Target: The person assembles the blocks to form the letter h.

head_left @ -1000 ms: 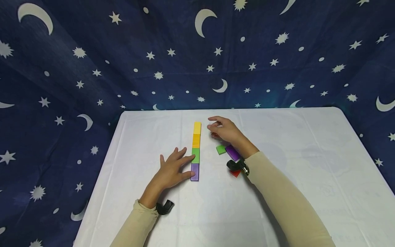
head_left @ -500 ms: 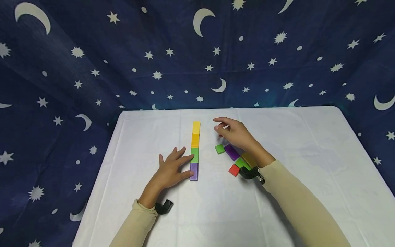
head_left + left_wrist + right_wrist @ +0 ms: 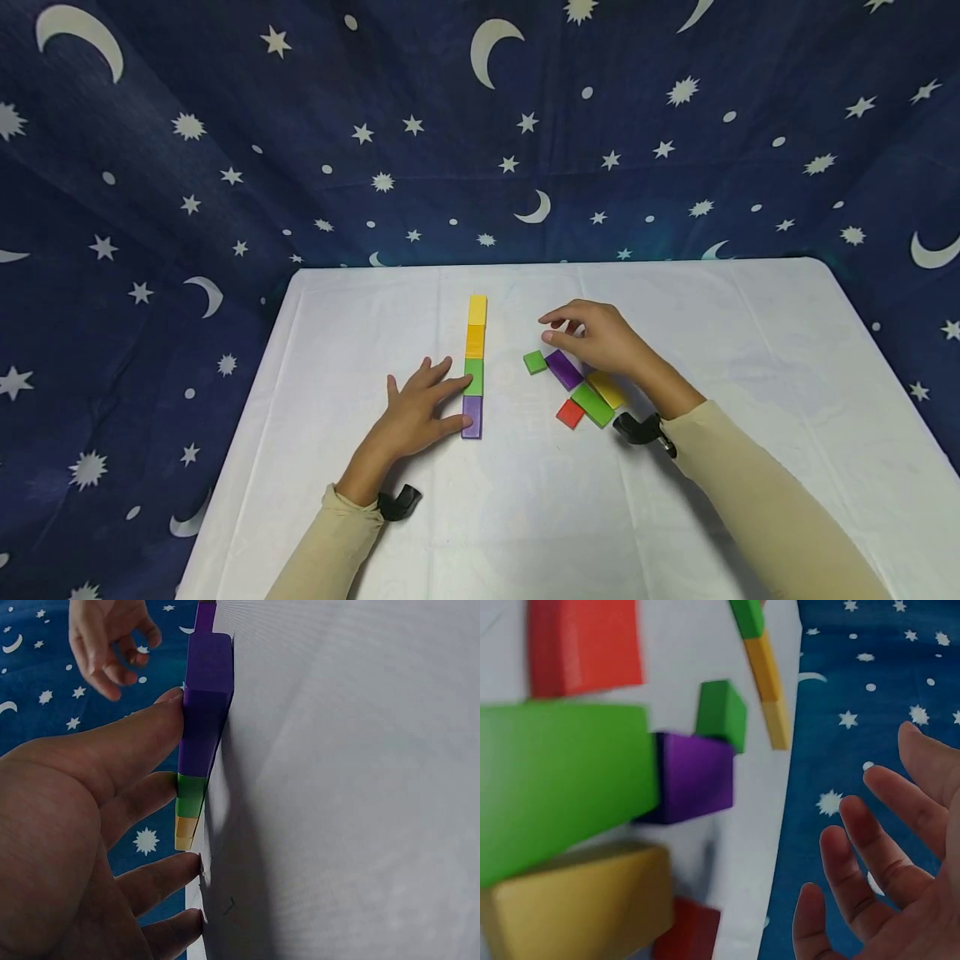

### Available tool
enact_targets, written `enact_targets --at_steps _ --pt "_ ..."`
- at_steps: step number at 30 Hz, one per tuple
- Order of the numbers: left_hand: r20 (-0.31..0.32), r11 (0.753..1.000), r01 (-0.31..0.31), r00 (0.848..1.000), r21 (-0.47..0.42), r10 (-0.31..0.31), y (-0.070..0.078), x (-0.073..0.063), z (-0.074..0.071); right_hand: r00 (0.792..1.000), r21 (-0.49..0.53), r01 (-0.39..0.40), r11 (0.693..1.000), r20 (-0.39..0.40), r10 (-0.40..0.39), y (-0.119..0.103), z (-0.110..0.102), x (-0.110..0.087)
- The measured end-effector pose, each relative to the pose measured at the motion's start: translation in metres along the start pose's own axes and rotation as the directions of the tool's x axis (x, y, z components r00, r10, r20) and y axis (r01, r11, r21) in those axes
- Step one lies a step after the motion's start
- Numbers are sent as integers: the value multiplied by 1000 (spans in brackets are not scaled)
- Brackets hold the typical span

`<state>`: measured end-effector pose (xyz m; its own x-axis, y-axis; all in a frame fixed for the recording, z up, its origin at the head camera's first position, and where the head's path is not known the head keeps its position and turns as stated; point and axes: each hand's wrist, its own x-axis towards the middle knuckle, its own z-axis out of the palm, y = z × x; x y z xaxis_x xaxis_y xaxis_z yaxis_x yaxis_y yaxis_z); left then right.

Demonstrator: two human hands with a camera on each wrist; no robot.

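Purple rectangular block (image 3: 472, 408), lower centre, touches the relaxed left grip (image 3: 413, 414); right grip (image 3: 600, 336), right of centre, hangs released.

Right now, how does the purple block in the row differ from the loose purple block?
The row block lies straight, in line with others; the loose block lies slanted. The left hand touches the row block, while no hand touches the loose block. In the head view, the row block looks paler than the loose block. Both are oblong and lie on the white surface.
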<state>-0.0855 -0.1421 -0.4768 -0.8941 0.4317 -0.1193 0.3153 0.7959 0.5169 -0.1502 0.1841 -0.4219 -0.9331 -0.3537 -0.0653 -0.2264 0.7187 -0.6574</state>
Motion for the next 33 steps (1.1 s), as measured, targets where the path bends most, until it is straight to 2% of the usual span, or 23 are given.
enact_targets --at_steps 6,20,33 --pt "0 1000 2 1000 -4 -2 0 0 0 997 -23 71 997 22 -70 19 1 -8" --pt "0 1000 4 1000 -12 -4 -2 0 0 988 -99 19 995 157 -3 41 4 -15" --pt "-3 1000 8 1000 -6 -8 0 1 1 980 -271 49 961 197 6 39 9 -16"
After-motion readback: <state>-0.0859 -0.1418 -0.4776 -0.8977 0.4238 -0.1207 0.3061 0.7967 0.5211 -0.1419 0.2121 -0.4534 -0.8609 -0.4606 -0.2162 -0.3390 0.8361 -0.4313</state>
